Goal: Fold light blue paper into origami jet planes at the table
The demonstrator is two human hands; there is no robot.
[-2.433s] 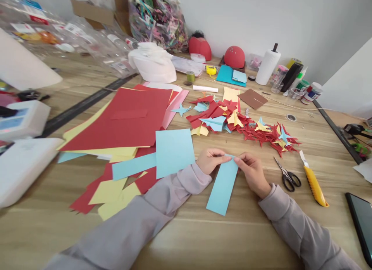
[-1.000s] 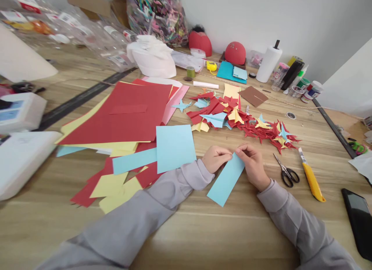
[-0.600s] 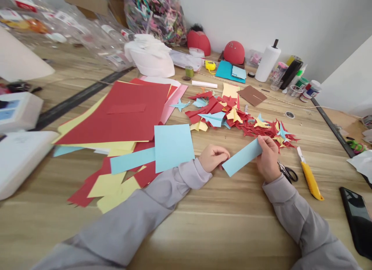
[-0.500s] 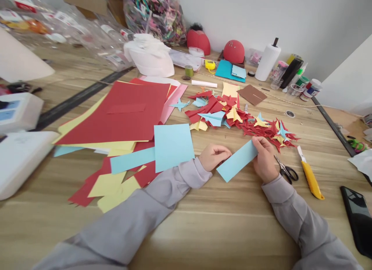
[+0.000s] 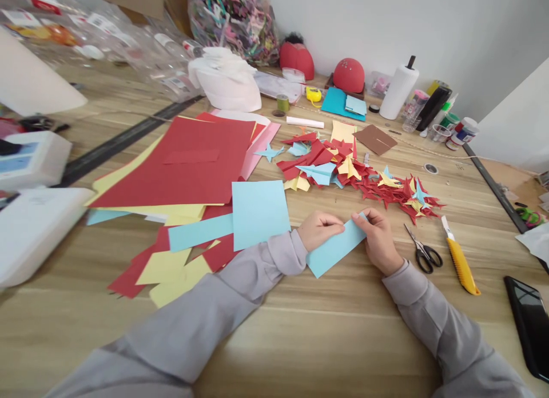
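Note:
A light blue paper rectangle [image 5: 333, 252] slants between my hands, low over the wooden table. My left hand [image 5: 319, 231] is closed on its upper left edge, thumb and fingers pressed together. At its upper right end, my right hand [image 5: 377, 238] pinches the paper between thumb and fingers. Left of my left sleeve lies a blue paper square [image 5: 261, 215], with a blue strip [image 5: 201, 232] beside it. Beyond my hands, folded red, yellow and blue paper pieces [image 5: 317, 172] form a long pile.
Black scissors [image 5: 424, 255], a yellow cutter [image 5: 462, 266] and a black phone [image 5: 529, 323] lie on the right. Large red sheets [image 5: 184, 163] are stacked on the left. Bottles and jars stand at the back right, near a white bottle [image 5: 398, 92].
The blue rectangle has shifted left and lower. My left hand has taken hold of its upper edge, and my right hand has moved slightly left with its end.

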